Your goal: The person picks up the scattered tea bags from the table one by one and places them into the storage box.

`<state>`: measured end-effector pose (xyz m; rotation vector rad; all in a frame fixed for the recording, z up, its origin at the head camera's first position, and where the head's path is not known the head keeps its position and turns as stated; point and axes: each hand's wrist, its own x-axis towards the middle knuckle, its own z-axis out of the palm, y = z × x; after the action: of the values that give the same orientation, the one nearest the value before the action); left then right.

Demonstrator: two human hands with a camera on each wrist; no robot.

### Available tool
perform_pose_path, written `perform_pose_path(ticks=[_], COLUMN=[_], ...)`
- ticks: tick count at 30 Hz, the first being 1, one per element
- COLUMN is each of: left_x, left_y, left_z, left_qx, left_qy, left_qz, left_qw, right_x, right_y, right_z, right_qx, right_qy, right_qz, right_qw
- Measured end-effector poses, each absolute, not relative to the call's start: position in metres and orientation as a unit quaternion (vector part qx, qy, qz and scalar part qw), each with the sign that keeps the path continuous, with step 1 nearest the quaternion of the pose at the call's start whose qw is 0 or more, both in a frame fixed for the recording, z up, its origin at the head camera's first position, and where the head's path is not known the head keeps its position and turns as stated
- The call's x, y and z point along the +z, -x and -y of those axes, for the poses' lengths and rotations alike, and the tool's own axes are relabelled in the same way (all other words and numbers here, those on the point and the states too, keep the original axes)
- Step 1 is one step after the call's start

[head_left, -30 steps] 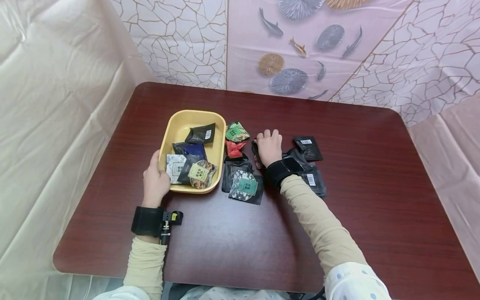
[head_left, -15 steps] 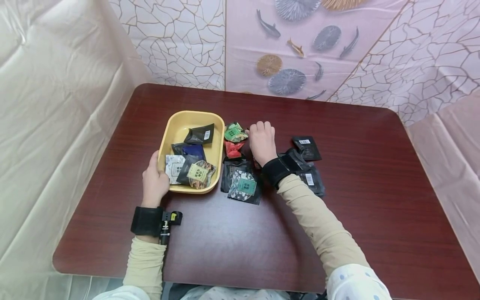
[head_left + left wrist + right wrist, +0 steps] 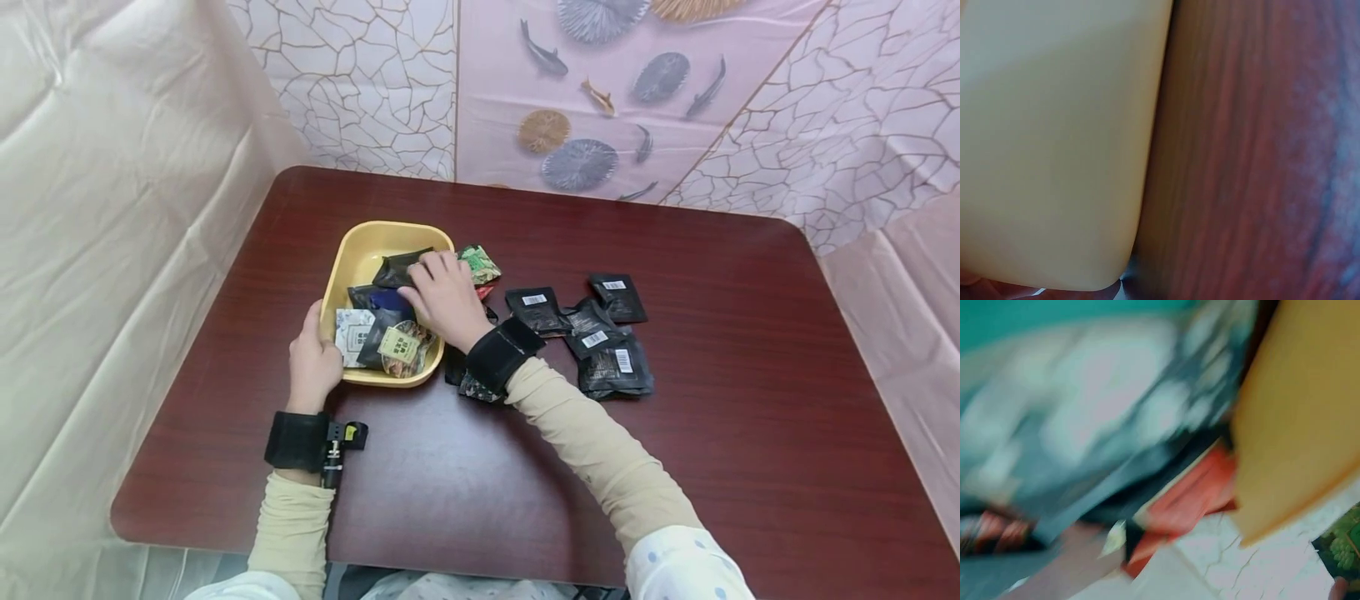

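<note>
My left hand (image 3: 311,362) grips the left rim of a yellow plastic bin (image 3: 358,250), whose outer wall fills much of the left wrist view. Over the bin's right side is my right hand (image 3: 448,302), fingers bent downward. In the right wrist view a green-printed packet (image 3: 1342,540) shows above the rim with a fingertip at its edge; in the head view the hand hides it. Inside the bin lie a black packet (image 3: 392,271), a dark blue packet (image 3: 390,300), a white patterned packet (image 3: 352,333) and a packet with a yellow label (image 3: 402,346).
Beside the bin's right wall lie a green packet (image 3: 480,262) and a red packet (image 3: 1191,494), partly covered by my right hand in the head view. Several black packets with barcode stickers (image 3: 615,367) lie further right on the dark red wooden table (image 3: 750,375).
My right hand has moved left from the loose packets to over the bin. A black barcode packet it covered is now visible. The left hand stays on the rim.
</note>
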<state>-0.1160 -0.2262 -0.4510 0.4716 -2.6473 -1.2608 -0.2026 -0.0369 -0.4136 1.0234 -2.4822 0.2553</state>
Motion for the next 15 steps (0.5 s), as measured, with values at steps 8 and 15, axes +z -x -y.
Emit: perform_pose_path(ticks=[8, 15], left_x=[-0.452, -0.453], left_y=[0.118, 0.118], left_z=[0.224, 0.226], left_qx=[-0.424, -0.424], left_qy=[-0.156, -0.159], left_qz=[0.887, 0.887], left_qw=[0.093, 0.094], right_x=[-0.421, -0.42], right_y=[0.199, 0.207], right_z=[0.041, 0.015], right_qx=[0.131, 0.124], right_qy=[-0.435, -0.403], right_qz=[0.888, 0.906], right_qw=[0.067, 0.046])
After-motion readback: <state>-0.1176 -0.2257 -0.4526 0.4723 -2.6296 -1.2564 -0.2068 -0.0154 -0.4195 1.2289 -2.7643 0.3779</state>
